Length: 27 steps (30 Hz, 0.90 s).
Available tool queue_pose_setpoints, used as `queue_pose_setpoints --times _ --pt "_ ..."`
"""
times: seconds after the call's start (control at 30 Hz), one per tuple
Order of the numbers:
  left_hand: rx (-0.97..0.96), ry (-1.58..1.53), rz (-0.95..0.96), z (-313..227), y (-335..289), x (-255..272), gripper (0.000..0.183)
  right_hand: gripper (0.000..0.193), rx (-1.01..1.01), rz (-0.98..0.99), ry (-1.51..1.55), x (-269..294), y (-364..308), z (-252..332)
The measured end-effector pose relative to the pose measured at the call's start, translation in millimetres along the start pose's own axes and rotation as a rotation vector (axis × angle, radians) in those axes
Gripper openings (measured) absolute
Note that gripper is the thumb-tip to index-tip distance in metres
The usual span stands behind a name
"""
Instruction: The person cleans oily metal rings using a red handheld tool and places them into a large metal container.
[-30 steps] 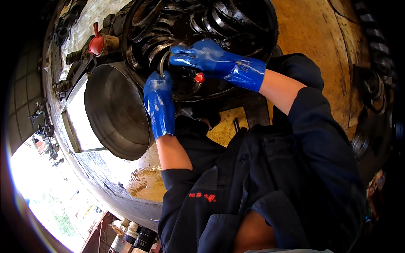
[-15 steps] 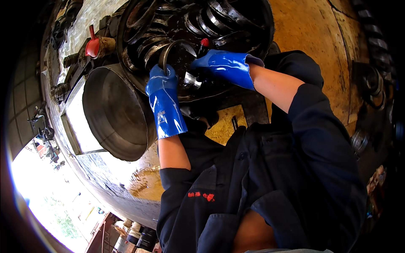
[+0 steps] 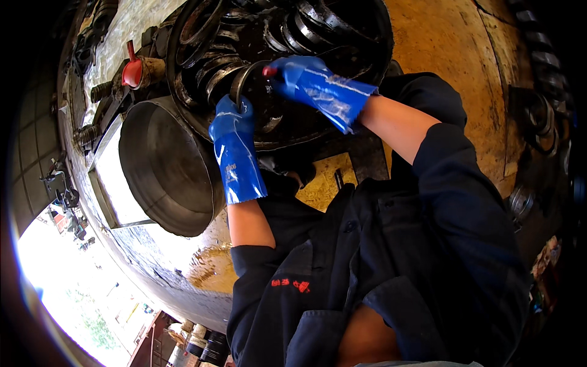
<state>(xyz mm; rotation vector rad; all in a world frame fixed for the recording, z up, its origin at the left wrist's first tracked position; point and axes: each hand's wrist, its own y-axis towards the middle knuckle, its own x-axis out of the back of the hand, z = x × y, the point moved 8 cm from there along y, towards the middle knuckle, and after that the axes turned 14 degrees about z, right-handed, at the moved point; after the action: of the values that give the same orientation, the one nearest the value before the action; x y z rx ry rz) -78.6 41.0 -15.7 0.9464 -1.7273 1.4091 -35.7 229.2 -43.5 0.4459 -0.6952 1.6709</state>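
Observation:
Blue gloves cover both of my hands. My left hand (image 3: 234,119) is closed on the near left edge of a metal ring (image 3: 240,81), which stands tilted over a wide, round dark pan (image 3: 386,43). Close by on the right, my right hand (image 3: 299,76) is closed round a tool with a red end (image 3: 269,71); the rest of the tool is hidden by the glove. That hand is at the ring's far right edge; whether the tool touches the ring I cannot tell. Blackened, wet-looking metal rings (image 3: 296,33) lie in several rows inside the pan.
An open round metal drum (image 3: 168,165) stands left of the pan, close to my left forearm. A red scoop-like thing (image 3: 132,72) rests on a can beyond it. Threaded metal parts (image 3: 101,92) lie farther left. Stained yellow-brown floor (image 3: 440,49) stretches to the right.
My right hand has moved up and slightly left with the red-ended tool, from low in the pan to the ring's far edge. My left hand still holds the ring in nearly the same place.

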Motion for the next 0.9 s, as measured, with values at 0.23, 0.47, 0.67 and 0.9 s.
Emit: queue_pose_setpoints --times 0.23,0.47,0.67,0.9 --pt "-0.025 -0.116 -0.081 1.4 -14.6 5.9 0.032 0.037 -0.348 0.472 0.684 -38.1 -8.8 -20.3" --pt "-0.024 -0.224 -0.259 -5.4 -28.5 22.6 0.034 0.03 0.255 0.231 0.179 -19.2 -5.3 -3.2" --pt "-0.106 -0.684 -0.378 33.9 -27.0 37.3 0.026 0.043 -0.353 0.34 0.573 14.3 -5.0 -15.5" --pt "-0.298 -1.451 -0.023 17.2 -13.4 2.5 0.034 0.054 -0.198 0.316 0.661 -1.6 -7.7 -29.4"
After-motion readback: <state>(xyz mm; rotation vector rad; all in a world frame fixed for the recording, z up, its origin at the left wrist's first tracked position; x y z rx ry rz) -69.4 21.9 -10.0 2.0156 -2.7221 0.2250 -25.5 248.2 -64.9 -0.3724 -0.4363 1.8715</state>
